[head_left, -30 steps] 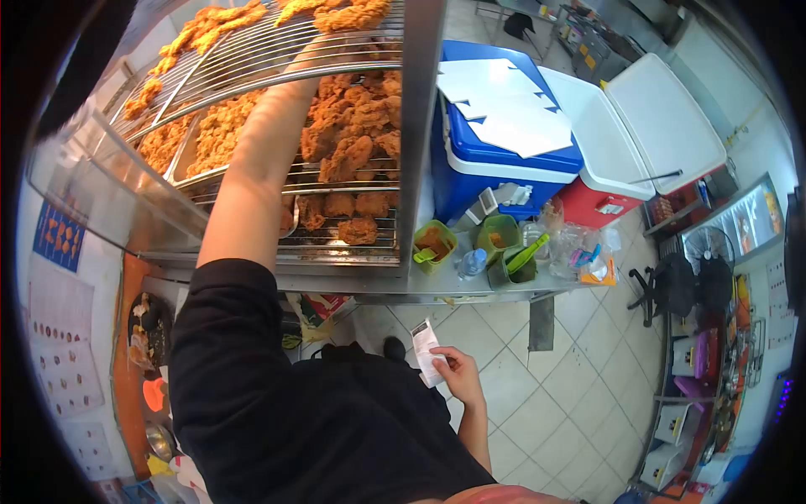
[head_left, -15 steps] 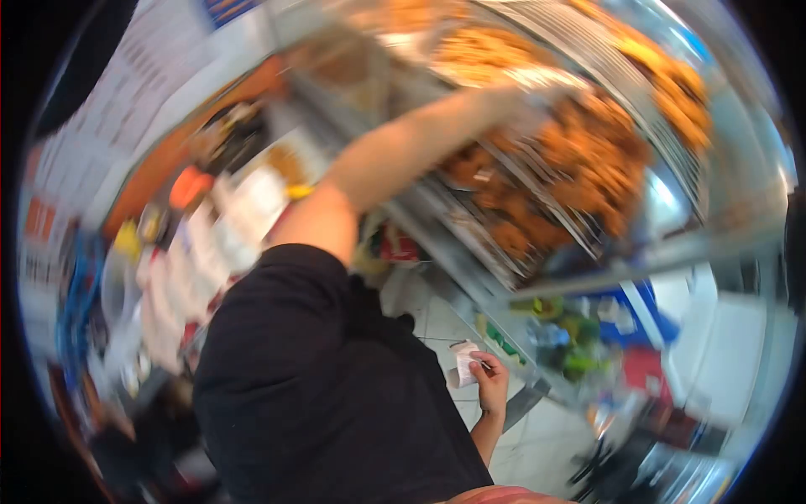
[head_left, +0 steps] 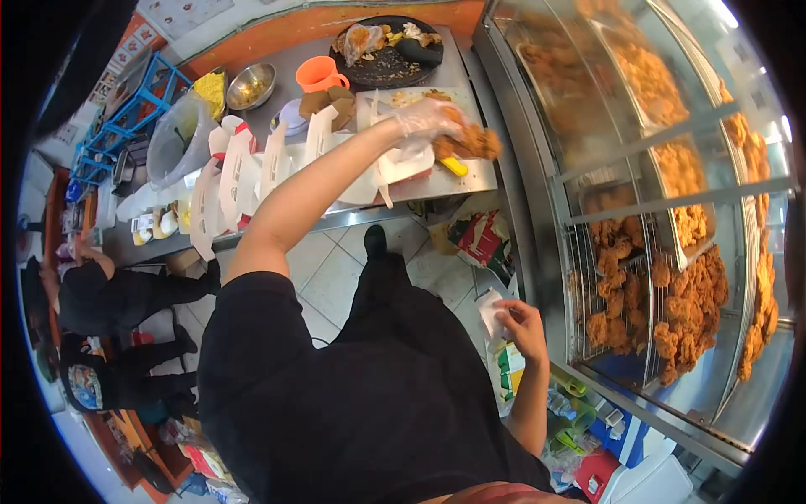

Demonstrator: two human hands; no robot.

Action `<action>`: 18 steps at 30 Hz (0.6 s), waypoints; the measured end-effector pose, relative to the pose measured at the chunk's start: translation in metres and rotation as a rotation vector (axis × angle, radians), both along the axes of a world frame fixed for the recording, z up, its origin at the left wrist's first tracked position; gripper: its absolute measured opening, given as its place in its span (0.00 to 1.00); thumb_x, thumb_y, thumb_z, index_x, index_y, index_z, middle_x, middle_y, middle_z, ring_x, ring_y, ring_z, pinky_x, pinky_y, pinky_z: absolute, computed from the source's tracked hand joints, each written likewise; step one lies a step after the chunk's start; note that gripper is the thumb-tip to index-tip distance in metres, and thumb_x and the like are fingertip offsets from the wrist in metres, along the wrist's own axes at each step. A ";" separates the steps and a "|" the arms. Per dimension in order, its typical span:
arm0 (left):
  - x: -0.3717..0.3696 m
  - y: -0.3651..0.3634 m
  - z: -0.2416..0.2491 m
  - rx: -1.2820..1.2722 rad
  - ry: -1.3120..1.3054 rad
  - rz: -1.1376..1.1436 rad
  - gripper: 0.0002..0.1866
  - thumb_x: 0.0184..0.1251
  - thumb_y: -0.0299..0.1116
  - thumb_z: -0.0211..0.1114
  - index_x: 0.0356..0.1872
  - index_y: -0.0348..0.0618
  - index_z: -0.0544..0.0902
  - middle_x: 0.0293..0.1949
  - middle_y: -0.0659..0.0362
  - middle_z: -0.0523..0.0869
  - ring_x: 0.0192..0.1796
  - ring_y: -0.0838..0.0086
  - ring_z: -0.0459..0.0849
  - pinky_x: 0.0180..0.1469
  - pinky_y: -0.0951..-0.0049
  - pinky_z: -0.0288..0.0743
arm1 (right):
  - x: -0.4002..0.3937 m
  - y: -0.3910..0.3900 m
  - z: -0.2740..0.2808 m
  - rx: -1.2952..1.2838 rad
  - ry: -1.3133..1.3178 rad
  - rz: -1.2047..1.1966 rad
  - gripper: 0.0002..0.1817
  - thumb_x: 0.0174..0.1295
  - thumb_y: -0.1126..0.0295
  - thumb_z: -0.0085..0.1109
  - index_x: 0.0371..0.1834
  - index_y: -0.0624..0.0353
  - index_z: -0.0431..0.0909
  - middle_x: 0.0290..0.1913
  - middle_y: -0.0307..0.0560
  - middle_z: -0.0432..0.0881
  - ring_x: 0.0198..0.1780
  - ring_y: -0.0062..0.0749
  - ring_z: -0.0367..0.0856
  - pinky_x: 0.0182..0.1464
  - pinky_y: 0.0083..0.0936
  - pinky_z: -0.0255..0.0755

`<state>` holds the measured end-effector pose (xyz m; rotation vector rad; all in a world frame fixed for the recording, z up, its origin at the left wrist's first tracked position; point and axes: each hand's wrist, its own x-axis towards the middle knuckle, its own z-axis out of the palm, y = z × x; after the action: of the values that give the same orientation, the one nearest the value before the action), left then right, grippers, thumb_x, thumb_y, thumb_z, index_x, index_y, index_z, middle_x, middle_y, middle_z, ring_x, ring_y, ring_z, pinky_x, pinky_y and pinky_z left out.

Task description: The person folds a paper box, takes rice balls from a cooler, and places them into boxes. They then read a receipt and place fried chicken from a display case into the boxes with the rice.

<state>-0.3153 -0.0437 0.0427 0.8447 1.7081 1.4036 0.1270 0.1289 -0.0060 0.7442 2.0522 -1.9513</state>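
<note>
My left hand (head_left: 426, 122), in a clear plastic glove, holds pieces of fried chicken (head_left: 477, 143) above the right end of a steel counter. Below it is a white carton (head_left: 405, 168), the rightmost of several open cartons (head_left: 273, 160) in a row. A yellow-handled tool (head_left: 454, 166) lies beside the chicken. Low at my right side, my right hand (head_left: 526, 329) pinches a small white paper (head_left: 492, 314) between its fingers.
A glass cabinet (head_left: 546, 197) with trays of fried chicken stands on the right. Along the counter's back are an orange mug (head_left: 321, 74), a steel bowl (head_left: 251, 86) and a black tray (head_left: 386, 71). Two people (head_left: 117, 294) stand at the far left.
My left hand has come out of the cabinet and over the counter, now with chicken in it. The view has turned toward the counter. My right hand still holds the paper.
</note>
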 end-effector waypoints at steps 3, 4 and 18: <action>-0.058 -0.016 -0.027 -0.246 0.199 0.019 0.11 0.59 0.34 0.72 0.41 0.43 0.88 0.45 0.59 0.90 0.52 0.70 0.87 0.55 0.72 0.80 | -0.057 -0.011 0.002 -0.014 0.034 0.026 0.11 0.69 0.73 0.66 0.52 0.63 0.86 0.44 0.38 0.87 0.44 0.18 0.82 0.48 0.20 0.74; -0.073 -0.020 -0.032 -0.340 0.314 -0.014 0.11 0.59 0.35 0.71 0.42 0.42 0.88 0.46 0.58 0.90 0.52 0.68 0.88 0.53 0.72 0.80 | -0.076 -0.016 0.006 -0.028 0.037 0.023 0.11 0.69 0.73 0.65 0.52 0.63 0.86 0.44 0.38 0.87 0.45 0.19 0.82 0.49 0.20 0.74; -0.128 -0.023 -0.079 -0.377 1.003 0.040 0.21 0.62 0.49 0.67 0.42 0.41 0.90 0.32 0.46 0.90 0.37 0.57 0.89 0.45 0.60 0.81 | -0.230 -0.082 -0.050 -0.225 0.057 -0.141 0.11 0.68 0.76 0.63 0.52 0.59 0.86 0.45 0.36 0.87 0.43 0.17 0.81 0.46 0.17 0.73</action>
<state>-0.4431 -0.0666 -0.0361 1.4146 2.6125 0.6111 -0.1031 0.0472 -0.0562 0.8099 1.8121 -2.2578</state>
